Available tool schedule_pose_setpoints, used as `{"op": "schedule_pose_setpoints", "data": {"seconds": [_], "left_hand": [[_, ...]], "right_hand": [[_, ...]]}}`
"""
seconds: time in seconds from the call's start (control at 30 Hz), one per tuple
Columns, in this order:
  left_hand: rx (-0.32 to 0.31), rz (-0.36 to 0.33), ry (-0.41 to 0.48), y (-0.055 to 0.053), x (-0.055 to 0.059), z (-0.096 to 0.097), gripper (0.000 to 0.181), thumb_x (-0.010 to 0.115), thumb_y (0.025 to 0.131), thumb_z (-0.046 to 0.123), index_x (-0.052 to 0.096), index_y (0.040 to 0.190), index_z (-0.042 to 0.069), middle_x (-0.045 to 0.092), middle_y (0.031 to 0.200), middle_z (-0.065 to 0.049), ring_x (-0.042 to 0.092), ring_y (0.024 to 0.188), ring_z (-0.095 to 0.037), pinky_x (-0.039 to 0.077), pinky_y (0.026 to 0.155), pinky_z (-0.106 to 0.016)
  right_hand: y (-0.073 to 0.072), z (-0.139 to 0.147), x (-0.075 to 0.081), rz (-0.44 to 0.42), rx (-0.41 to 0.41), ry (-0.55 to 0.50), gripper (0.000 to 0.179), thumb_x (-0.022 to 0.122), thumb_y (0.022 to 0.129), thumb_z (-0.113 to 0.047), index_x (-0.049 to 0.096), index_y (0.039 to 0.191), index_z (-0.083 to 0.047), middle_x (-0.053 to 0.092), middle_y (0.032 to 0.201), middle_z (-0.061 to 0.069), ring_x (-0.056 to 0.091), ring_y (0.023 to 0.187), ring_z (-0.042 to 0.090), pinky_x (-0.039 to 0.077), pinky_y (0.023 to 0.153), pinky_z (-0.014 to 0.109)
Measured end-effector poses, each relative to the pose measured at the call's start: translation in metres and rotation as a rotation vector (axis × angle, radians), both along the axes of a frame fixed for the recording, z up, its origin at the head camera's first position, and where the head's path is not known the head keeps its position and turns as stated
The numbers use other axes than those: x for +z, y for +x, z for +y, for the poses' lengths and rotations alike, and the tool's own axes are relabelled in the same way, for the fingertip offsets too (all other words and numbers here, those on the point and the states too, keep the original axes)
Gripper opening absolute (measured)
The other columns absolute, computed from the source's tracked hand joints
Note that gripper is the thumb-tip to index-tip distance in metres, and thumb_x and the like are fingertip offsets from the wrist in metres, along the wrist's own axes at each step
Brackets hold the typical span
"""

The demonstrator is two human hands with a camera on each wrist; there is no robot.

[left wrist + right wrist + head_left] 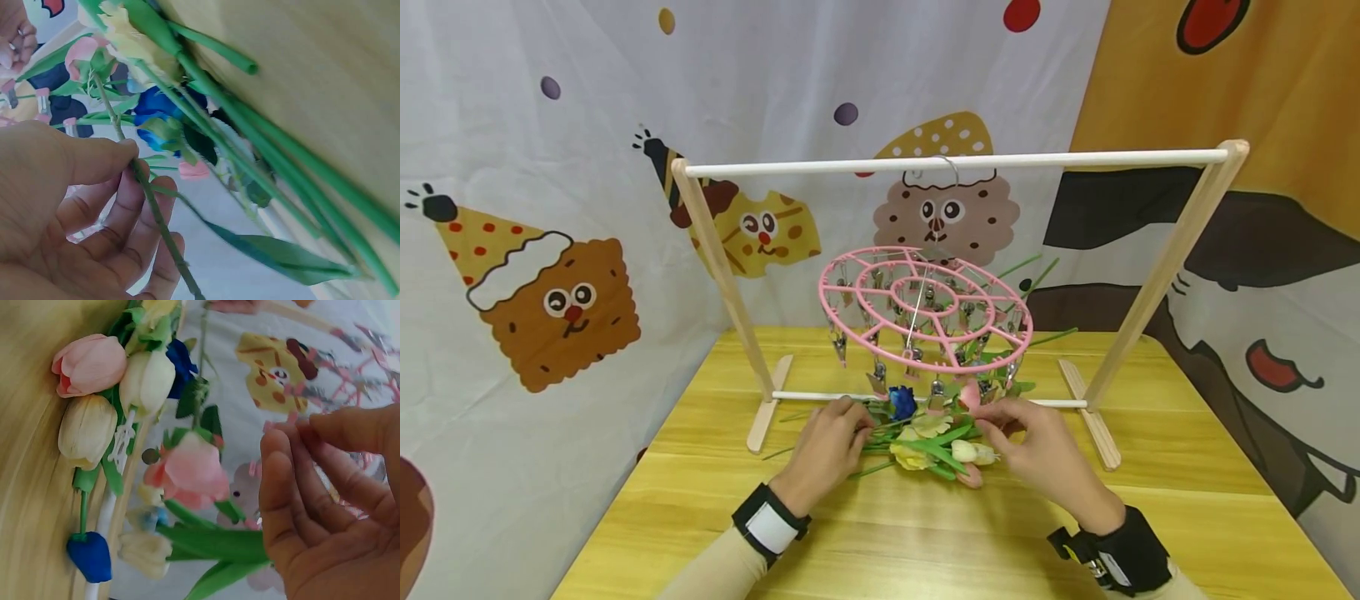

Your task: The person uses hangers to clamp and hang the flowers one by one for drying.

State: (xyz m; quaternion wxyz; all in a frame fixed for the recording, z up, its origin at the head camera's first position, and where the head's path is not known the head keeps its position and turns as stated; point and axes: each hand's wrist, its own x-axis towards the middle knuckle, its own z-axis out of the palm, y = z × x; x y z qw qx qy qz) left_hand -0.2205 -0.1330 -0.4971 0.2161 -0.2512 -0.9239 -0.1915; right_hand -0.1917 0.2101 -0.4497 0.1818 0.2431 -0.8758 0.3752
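My left hand [94, 206] pinches the thin stem [153, 203] of a pink rose [90, 59] between thumb and fingers. In the right wrist view the rose hangs bloom-down, left of my right hand [331, 469]. That hand's fingers are bent, thumb and index tips together right by small pink-tipped clips [292, 417]; I cannot tell whether they grip one. The clips hang from a round pink drying hanger [827, 292] above both hands. Between the hands lie artificial flowers: a blue rose [902, 402], yellow blooms [913, 454] and white and pink tulips [147, 384].
A wooden frame with a white top rod [820, 167] carries the hanger by its hook. Its feet [1090, 417] and white lower bar [1052, 403] stand on the wooden table [880, 533]. Green stems [1056, 337] stick out behind the hanger. A cartoon-printed curtain [625, 100] hangs at the back.
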Motion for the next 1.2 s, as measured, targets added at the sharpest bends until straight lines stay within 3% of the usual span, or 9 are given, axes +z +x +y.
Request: {"op": "schedule_pose_setpoints", "data": {"seconds": [0.13,0.3,0.4,0.53,0.7,0.87,0.97,1.07,1.2], "left_hand": [[-0.035,0.061,-0.015,0.006,0.007,0.004,0.008,0.088,0.105,0.009,0.083,0.107,0.014,0.074,0.102,-0.001,0.075,0.089,-0.020,0.067,0.085,-0.045],[-0.097,0.116,-0.011,0.014,0.017,0.013,0.010,0.089,0.104,0.006,0.083,0.108,0.012,0.072,0.102,-0.001,0.073,0.086,-0.016,0.065,0.076,-0.034],[-0.131,0.093,0.002,0.019,0.022,0.017,0.010,0.087,0.105,0.004,0.084,0.111,0.011,0.072,0.105,-0.002,0.073,0.087,-0.014,0.065,0.074,-0.025],[-0.173,0.064,0.031,0.025,0.026,0.023,0.008,0.084,0.107,0.002,0.083,0.111,0.009,0.072,0.107,-0.004,0.073,0.090,-0.013,0.065,0.076,-0.019],[-0.203,0.069,0.041,0.031,0.028,0.027,0.006,0.082,0.109,0.003,0.082,0.111,0.009,0.070,0.104,-0.004,0.068,0.087,-0.011,0.059,0.071,-0.016],[-0.204,0.073,0.043,0.036,0.032,0.028,0.005,0.082,0.110,0.005,0.082,0.111,0.011,0.070,0.104,-0.002,0.066,0.087,-0.011,0.059,0.072,-0.016],[-0.208,0.090,0.053,0.036,0.034,0.028,0.006,0.085,0.108,0.006,0.083,0.110,0.011,0.071,0.103,-0.001,0.068,0.086,-0.011,0.060,0.072,-0.017],[-0.207,0.143,0.050,0.036,0.038,0.025,0.012,0.093,0.102,0.010,0.084,0.108,0.015,0.075,0.103,0.002,0.072,0.087,-0.011,0.062,0.074,-0.022],[-0.170,0.268,0.034,0.035,0.044,0.015,0.022,0.103,0.092,0.022,0.084,0.103,0.020,0.079,0.099,0.006,0.076,0.090,-0.012,0.060,0.078,-0.032]], "right_hand": [[-0.001,-0.014,-0.002,0.127,0.060,0.110,0.030,0.092,0.098,0.001,0.090,0.121,-0.018,0.086,0.107,-0.003,0.077,0.087,0.005,0.067,0.073,0.028],[-0.002,-0.028,-0.002,0.180,0.094,0.168,0.035,0.094,0.097,0.001,0.089,0.129,-0.012,0.088,0.116,0.003,0.080,0.095,0.013,0.069,0.079,0.034],[-0.004,-0.031,-0.003,0.199,0.103,0.195,0.035,0.094,0.096,0.001,0.089,0.129,-0.011,0.089,0.123,0.005,0.078,0.092,0.011,0.063,0.079,0.033],[-0.004,-0.036,-0.008,0.214,0.138,0.213,0.036,0.094,0.095,0.003,0.087,0.128,-0.009,0.087,0.125,0.012,0.074,0.081,0.006,0.056,0.070,0.021],[-0.003,-0.039,-0.013,0.269,0.134,0.275,0.033,0.100,0.090,0.000,0.089,0.119,-0.011,0.083,0.114,0.007,0.077,0.087,0.014,0.061,0.069,0.017],[-0.001,-0.040,-0.014,0.339,0.103,0.326,0.029,0.104,0.085,-0.002,0.091,0.107,-0.015,0.082,0.108,0.002,0.078,0.095,0.018,0.069,0.079,0.027],[0.001,-0.039,-0.012,0.335,0.077,0.343,0.028,0.104,0.086,-0.003,0.091,0.106,-0.018,0.084,0.110,0.002,0.081,0.100,0.020,0.072,0.083,0.032],[0.003,-0.039,-0.011,0.311,0.061,0.356,0.026,0.102,0.088,-0.004,0.091,0.107,-0.019,0.086,0.114,0.002,0.083,0.106,0.022,0.073,0.088,0.036],[0.005,-0.038,-0.008,0.294,0.055,0.340,0.025,0.101,0.089,-0.004,0.090,0.107,-0.018,0.087,0.118,0.005,0.084,0.111,0.023,0.073,0.093,0.041]]}}
